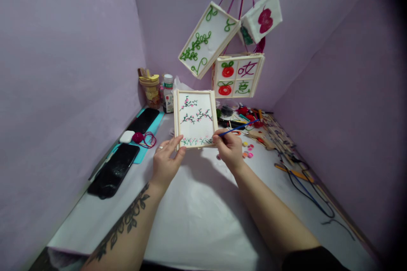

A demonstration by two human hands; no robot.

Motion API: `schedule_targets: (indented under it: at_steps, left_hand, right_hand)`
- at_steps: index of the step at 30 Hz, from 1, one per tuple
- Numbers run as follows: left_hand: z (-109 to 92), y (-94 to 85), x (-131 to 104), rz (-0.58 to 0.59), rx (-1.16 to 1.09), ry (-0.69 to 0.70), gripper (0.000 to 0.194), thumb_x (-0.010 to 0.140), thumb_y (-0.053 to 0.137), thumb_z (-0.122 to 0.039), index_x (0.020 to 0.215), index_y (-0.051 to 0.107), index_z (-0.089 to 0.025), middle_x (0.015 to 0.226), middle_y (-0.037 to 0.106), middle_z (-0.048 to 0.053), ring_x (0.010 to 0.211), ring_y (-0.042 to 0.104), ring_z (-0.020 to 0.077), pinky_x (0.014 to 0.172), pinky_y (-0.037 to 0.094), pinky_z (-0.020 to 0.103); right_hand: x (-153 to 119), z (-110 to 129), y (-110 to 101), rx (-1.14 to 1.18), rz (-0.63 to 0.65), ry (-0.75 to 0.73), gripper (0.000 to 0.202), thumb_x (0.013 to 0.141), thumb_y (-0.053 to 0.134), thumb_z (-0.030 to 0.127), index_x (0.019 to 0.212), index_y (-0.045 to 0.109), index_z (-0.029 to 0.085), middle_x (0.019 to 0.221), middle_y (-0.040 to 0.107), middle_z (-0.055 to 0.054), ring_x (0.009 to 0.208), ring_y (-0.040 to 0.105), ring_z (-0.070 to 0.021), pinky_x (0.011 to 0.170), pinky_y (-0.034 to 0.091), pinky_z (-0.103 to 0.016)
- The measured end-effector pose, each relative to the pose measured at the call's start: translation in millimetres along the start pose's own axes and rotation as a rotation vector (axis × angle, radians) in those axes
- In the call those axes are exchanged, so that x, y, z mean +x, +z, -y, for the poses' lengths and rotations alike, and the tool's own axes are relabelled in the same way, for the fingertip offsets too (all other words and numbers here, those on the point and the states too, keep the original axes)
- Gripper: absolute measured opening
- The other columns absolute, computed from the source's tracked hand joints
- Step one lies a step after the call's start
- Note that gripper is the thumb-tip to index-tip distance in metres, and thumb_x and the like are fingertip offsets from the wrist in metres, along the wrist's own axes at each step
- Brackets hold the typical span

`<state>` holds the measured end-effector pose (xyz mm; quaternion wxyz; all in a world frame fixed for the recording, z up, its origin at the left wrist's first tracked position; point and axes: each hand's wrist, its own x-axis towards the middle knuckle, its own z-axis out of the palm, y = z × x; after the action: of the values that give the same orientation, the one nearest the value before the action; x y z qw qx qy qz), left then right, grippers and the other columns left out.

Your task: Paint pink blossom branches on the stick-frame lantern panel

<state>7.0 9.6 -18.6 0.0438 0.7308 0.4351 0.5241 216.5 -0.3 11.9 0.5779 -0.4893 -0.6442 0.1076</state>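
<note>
The left hand [165, 159] pinches the lower left corner of the painted panel [194, 118], held upright above the bench [203, 211] — the right hand [229, 147] grips its lower right corner plus a brush [238, 128]. Probably light, stiff-framed, fragile-faced — best held by the frame.

Home craft corner, lilac backdrop walls [63, 51], hanging decorated panels [208, 40], paint jars [151, 89], scattered craft tools [273, 131] on white table [197, 216]

Hanging decorated panels [233, 46] overhead. Two dark phones [112, 171] lie at left beside red yarn [138, 137]. Jars [151, 89] in corner; craft tools [254, 120] right.
</note>
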Motion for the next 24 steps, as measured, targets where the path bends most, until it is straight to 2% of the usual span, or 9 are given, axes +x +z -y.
schedule_targets:
  at_steps: [15,24]
  left_hand:
    - [-0.8,-0.3,0.5,-0.001,0.001,-0.002,0.032,0.085,0.06,-0.031,0.116,0.065,-0.023,0.106,0.072,0.006,0.093,0.066,0.0194,0.088,0.053,0.035]
    - [0.5,0.6,-1.4,-0.008,0.0,0.005,0.034,0.085,0.061,-0.03,0.117,0.064,-0.023,0.106,0.072,0.006,0.094,0.065,0.0194,0.087,0.053,0.035]
  right_hand:
    - [-0.4,0.3,0.2,-0.04,0.009,0.002,0.014,0.085,0.053,0.029,0.076,0.059,0.021,0.05,0.044,0.005,0.044,0.043,-0.0103,0.045,0.034,-0.023]
    - [0.2,-1.5,0.3,0.004,-0.005,0.02,0.014,0.085,0.054,0.029,0.074,0.059,0.02,0.053,0.049,0.004,0.045,0.042,-0.0099,0.047,0.035,-0.024]
